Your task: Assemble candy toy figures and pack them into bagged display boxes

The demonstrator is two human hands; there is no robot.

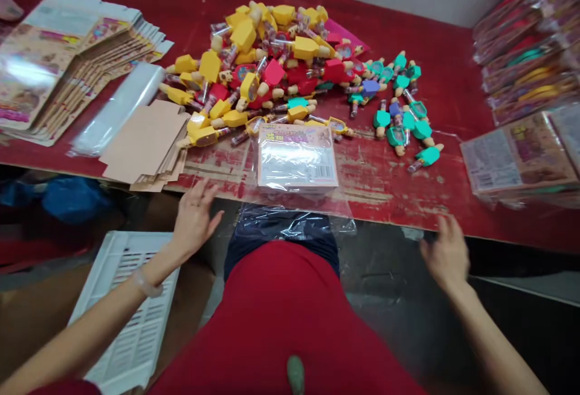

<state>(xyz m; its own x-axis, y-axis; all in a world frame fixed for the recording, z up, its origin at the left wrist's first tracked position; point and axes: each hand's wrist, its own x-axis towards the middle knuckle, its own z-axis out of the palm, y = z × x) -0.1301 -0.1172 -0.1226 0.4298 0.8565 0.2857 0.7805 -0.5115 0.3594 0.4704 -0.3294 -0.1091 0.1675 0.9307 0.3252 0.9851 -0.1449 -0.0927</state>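
Note:
In the middle of the table's front edge lies a printed box point(296, 156) inside a clear plastic bag point(294, 217), whose loose end hangs over the edge. My left hand point(196, 217) hovers left of the bag by the edge, fingers apart and holding nothing. Far to the right of the bag, my right hand point(446, 253) is near the edge too; it is a little blurred, with its thumb away from the fingers and nothing in it. Behind the box spreads a heap of small toys in yellow point(243, 35), red point(274, 73) and teal point(381, 119).
On the left of the red table point(362, 199) lie flat printed cartons point(40, 63), a stack of clear bags point(120, 108) and plain tan cards point(142, 138). Wrapped boxes point(521, 153) are stacked at the right. A white plastic crate point(109, 262) stands below the table.

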